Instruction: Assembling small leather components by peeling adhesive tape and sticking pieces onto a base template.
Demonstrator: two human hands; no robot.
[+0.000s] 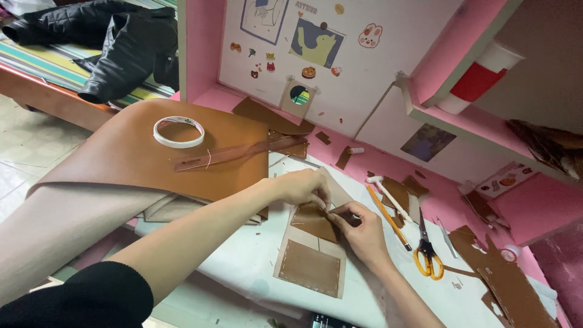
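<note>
A brown leather piece [311,258] with white stitching lies on a white mat [243,261] on the pink desk. My left hand [302,186] pinches the top of its folded flap [313,222]. My right hand [362,229] presses and pinches the same flap from the right, fingertips meeting those of the left hand. Whether a needle or thread is between the fingers cannot be made out.
A large roll of brown leather [121,158] lies at the left with a ring of white tape [178,132] and a clear ruler [237,153] on it. Orange-handled scissors [427,252], an orange pencil [388,217], a small white hammer [388,194] and leather scraps [510,285] sit at the right.
</note>
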